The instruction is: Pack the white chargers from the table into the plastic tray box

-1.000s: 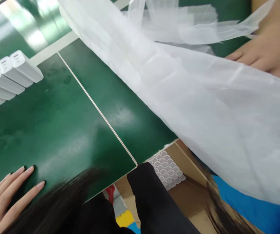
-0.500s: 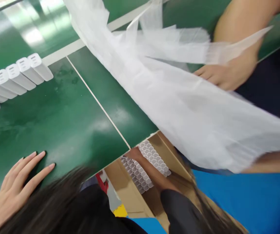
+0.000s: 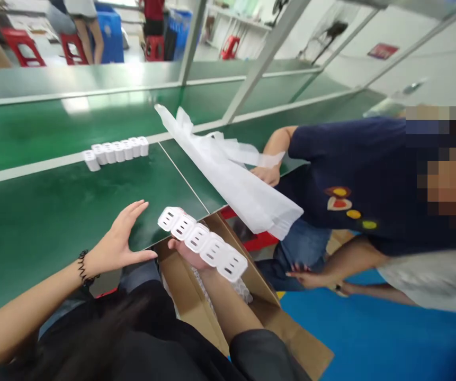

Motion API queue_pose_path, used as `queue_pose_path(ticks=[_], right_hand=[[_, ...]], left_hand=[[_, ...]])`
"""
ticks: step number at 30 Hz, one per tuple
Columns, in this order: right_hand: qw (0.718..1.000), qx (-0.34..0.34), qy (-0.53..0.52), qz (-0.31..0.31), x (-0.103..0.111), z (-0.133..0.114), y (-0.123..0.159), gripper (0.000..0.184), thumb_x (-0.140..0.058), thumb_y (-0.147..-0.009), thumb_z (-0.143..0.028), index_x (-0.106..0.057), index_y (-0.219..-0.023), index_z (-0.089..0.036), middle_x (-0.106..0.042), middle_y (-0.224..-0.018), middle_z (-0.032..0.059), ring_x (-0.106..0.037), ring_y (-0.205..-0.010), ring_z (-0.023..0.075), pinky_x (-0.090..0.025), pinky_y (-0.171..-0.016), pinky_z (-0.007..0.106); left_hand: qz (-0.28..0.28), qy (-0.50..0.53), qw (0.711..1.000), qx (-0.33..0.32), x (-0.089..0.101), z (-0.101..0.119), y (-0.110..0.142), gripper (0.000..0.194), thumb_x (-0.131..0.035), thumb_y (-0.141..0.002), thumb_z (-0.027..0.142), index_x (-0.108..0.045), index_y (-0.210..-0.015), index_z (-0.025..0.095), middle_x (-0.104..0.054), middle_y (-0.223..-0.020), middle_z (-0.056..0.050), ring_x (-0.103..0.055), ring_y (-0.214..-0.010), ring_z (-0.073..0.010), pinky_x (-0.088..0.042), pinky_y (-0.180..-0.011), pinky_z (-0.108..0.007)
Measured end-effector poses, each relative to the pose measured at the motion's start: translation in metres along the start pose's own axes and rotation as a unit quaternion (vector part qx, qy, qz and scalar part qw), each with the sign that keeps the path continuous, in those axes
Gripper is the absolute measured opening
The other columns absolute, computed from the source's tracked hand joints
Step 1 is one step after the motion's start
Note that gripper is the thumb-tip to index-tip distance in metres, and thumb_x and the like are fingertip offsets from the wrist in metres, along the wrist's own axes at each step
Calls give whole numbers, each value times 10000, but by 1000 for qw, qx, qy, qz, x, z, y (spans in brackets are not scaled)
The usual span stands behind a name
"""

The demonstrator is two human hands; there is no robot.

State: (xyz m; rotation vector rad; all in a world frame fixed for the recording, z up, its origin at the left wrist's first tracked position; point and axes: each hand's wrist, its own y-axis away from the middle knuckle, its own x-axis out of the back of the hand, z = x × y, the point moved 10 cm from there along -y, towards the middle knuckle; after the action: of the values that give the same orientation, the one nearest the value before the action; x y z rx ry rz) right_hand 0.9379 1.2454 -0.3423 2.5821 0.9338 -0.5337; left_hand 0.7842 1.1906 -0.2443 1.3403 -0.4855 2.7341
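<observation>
Gripping a row of five white blocks (image 3: 199,238) with dark-slotted end faces, the right hand (image 3: 189,254), largely hidden behind them, curls over the cardboard box (image 3: 199,328). Left of the box, the left hand (image 3: 116,238) hovers empty, spread wide. The forearm (image 3: 228,304) partly covers the box's blurred contents (image 3: 243,291).

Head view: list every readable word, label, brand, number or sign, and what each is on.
None readable.
Red sign on the wall: too blurred to read.
White blocks on the right hand: dark slots face up, no lettering legible.
Block row: too small to tell if marked.
Navy shirt: coloured shapes, no legible letters.
</observation>
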Motion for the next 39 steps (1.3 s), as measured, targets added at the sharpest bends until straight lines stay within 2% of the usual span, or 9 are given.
queue_pose_path(ticks=[4, 8, 13, 17, 24, 27, 30, 35, 39], right_hand=[[982, 26, -112, -149, -109, -18, -46, 476, -632, -735, -653, -647, -1111, -361, -623, -1303, 14, -619, -984, 242, -542, -776, 413], [966, -32, -107, -234, -184, 6, -84, 481, -701, -719, -597, -655, -1062, -263, -671, -1202, 72, -625, -959, 238, -528, -786, 400], [946, -97, -72, -301, -257, 50, -120, 531, -835, -617, -535, -657, -1025, -246, -707, -1076, 57, -630, -1005, 232, -533, -814, 360], [928, -135, -63, -343, -294, 78, -138, 593, -872, -568, -535, -664, -1045, -249, -722, -1010, 39, -637, -867, 201, -547, -791, 368], [899, -187, -21, -395, -302, 96, -143, 491, -748, -756, -548, -667, -1136, -248, -682, -1208, 80, -625, -1007, 223, -560, -809, 388], [914, -171, 25, -368, -290, 92, -153, 511, -777, -757, -420, -640, -1222, -257, -644, -1280, 79, -607, -1051, 227, -563, -783, 345], [947, -99, 55, -300, -273, 76, -173, 605, -802, -717, -320, -607, -1289, -297, -587, -1363, 48, -603, -1015, 197, -543, -701, 272], [966, -56, 107, -229, -253, 57, -191, 321, -757, -735, -342, -735, -1028, -211, -698, -1095, 62, -572, -745, 142, -487, -595, 259], [949, -103, 144, -260, -255, 62, -187, 290, -761, -703, -262, -742, -984, -193, -707, -911, 32, -560, -656, 113, -480, -596, 251]], left_hand=[[112, -4, 991, -75, 76, 12, 16, 1033, -731, -764, 599, -141, -1550, 279, -259, -1589, -164, -268, -1473, -338, -321, -1188, -542], [176, -76, 976, -99, 127, -7, 53, 890, -715, -801, 557, -266, -1509, 258, -441, -1481, -158, -418, -1380, -304, -390, -1133, -500], [249, -214, 942, -73, 153, -50, 99, 727, -640, -835, 611, -460, -1403, 197, -636, -1251, -139, -619, -1088, -262, -493, -881, -387], [263, -270, 926, 6, 161, -96, 121, 732, -473, -862, 729, -551, -1357, 195, -677, -1142, -132, -638, -965, -252, -472, -796, -372], [218, -252, 943, 32, 161, -133, 128, 708, -339, -905, 743, -640, -1245, 199, -706, -1027, -106, -644, -868, -205, -458, -732, -316], [199, -239, 949, 53, 163, -138, 126, 684, -367, -901, 739, -648, -1210, 197, -709, -956, -79, -634, -803, -181, -445, -696, -290], [173, -262, 946, 75, 167, -140, 126, 644, -374, -909, 725, -645, -1203, 220, -701, -894, -49, -626, -755, -167, -411, -652, -278], [92, -296, 943, 123, 164, -149, 127, 559, -379, -936, 686, -657, -1146, 248, -694, -889, -26, -623, -728, -156, -378, -625, -283], [34, -304, 940, 152, 155, -161, 129, 475, -453, -934, 643, -656, -1138, 265, -691, -891, -14, -621, -716, -160, -356, -601, -292]])
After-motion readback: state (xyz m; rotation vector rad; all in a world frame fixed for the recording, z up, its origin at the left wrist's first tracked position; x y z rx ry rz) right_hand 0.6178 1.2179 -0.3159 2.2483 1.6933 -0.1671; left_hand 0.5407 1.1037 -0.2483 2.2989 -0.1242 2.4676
